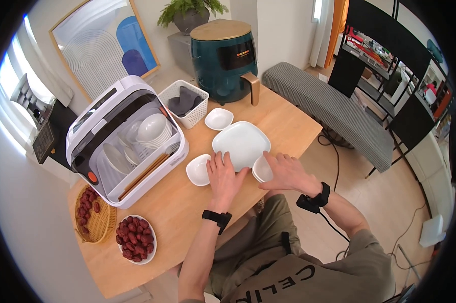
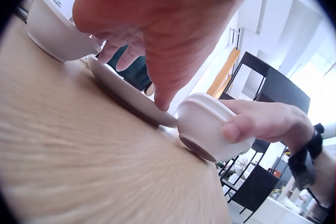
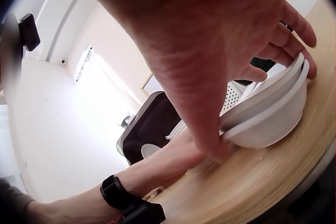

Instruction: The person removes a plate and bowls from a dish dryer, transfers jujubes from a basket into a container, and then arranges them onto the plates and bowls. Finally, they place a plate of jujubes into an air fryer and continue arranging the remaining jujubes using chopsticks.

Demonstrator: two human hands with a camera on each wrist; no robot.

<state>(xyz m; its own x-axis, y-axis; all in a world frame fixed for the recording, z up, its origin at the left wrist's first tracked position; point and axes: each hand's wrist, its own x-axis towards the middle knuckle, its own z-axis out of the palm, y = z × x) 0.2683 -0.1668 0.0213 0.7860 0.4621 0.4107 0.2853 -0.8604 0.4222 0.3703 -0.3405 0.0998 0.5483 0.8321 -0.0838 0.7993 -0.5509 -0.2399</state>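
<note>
My right hand [image 1: 288,172] grips a stack of two white bowls [image 3: 273,124] at the table's near edge, thumb on one side of the rims and fingers on the other. Both bowls are nested, as the left wrist view shows from the side. Over the near edge of a square white plate [image 1: 243,139], my left hand [image 1: 224,177] has its fingers spread and relaxed, with the thumb tip [image 2: 163,100] right at the plate's rim. A white bowl [image 1: 197,170] sits just left of that hand. Beyond the plate stands another small white bowl [image 1: 219,119].
An open white dish-drying box [image 1: 180,151] holds bowls, plates and chopsticks [image 1: 144,177]. Behind are a white basket [image 1: 197,108] with dark cloth and a green air fryer [image 1: 223,65]. Red dates fill a bowl [image 1: 136,239] beside a wicker basket [image 1: 106,222]. A grey bench [image 1: 329,106] stands right.
</note>
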